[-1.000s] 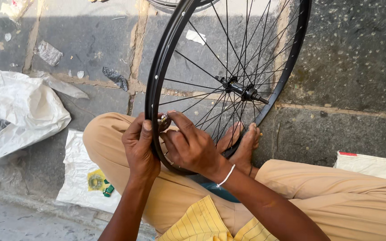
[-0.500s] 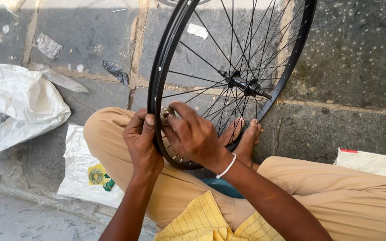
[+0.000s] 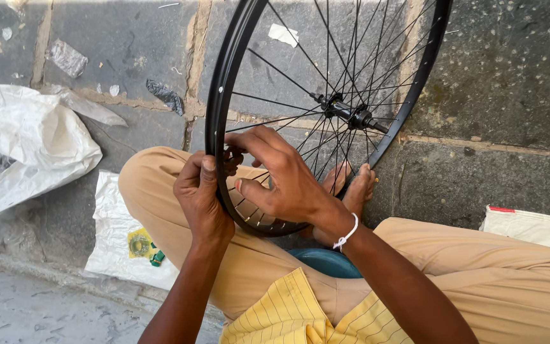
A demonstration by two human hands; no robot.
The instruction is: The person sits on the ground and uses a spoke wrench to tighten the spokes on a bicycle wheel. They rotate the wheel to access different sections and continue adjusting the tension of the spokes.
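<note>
a person sits cross-legged on a stone floor (image 3: 491, 76) with a black bicycle wheel (image 3: 224, 83) standing upright over the lap, its lower rim resting between the knees near the bare feet (image 3: 351, 185). the left hand (image 3: 200, 197) wraps around the outside of the rim at its lower left, thumb pointing up along the rim, fingers closed on it. the right hand (image 3: 281, 178) reaches through from the inner side, fingers curled and spread among the spokes (image 3: 288, 64) just beside the rim, fingertips meeting the rim close to the left thumb; whether it pinches something small there cannot be told. a white band (image 3: 346, 233) sits on the right wrist. the hub (image 3: 345, 111) is above and to the right of the hands. a white sack (image 3: 20, 146) lies well to the left, a flat white bag (image 3: 122, 242) lies by the left knee, and a teal dish (image 3: 326, 261) shows in the lap.
</note>
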